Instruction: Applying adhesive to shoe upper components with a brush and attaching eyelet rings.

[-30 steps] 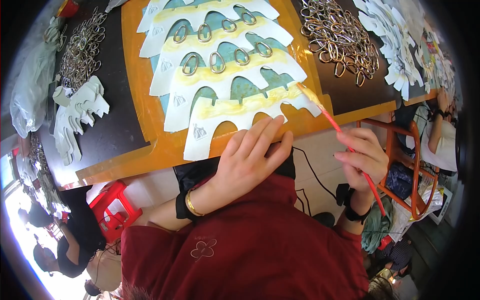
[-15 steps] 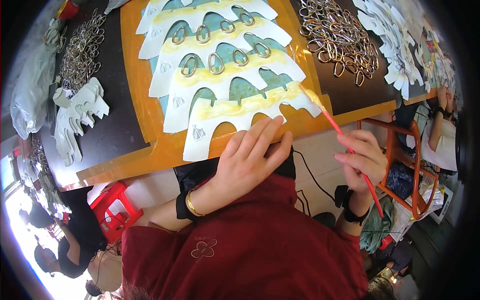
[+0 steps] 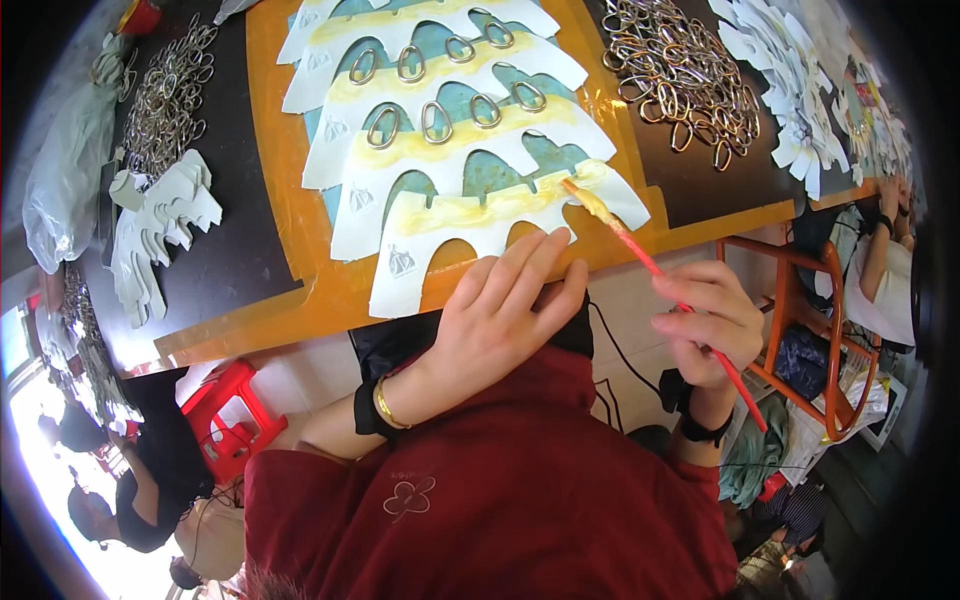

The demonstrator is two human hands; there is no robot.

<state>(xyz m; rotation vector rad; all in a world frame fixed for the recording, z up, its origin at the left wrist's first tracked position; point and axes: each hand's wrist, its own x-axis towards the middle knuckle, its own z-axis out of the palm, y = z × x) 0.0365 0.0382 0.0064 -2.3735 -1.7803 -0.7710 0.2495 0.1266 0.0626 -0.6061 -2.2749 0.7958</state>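
Note:
A red-handled brush point(image 3: 642, 254) is pinched in the fingers of my right hand point(image 3: 712, 322). Its tip, coated in pale yellow paste, touches the front white scallop-edged piece point(image 3: 405, 280). A yellow band runs along that piece's notched upper edge. My left hand point(image 3: 510, 305) lies with its fingers stretched out on the piece's lower edge, holding nothing. Behind it, more white pieces with yellow bands overlap in rows on a greenish board point(image 3: 490, 172). Oval metal rings point(image 3: 436, 122) lie along two of those rows.
Piles of metal rings lie at right point(image 3: 680, 85) and left point(image 3: 172, 100). White cut pieces point(image 3: 160, 235) hang near the left table edge, with more white pieces point(image 3: 780, 70) at far right. A red stool point(image 3: 235, 410) and an orange-framed chair point(image 3: 830, 340) stand below. Other people sit at both sides.
My right hand and the brush have moved left, so the tip has travelled left along the front piece's yellow band. My left hand stays in nearly the same place.

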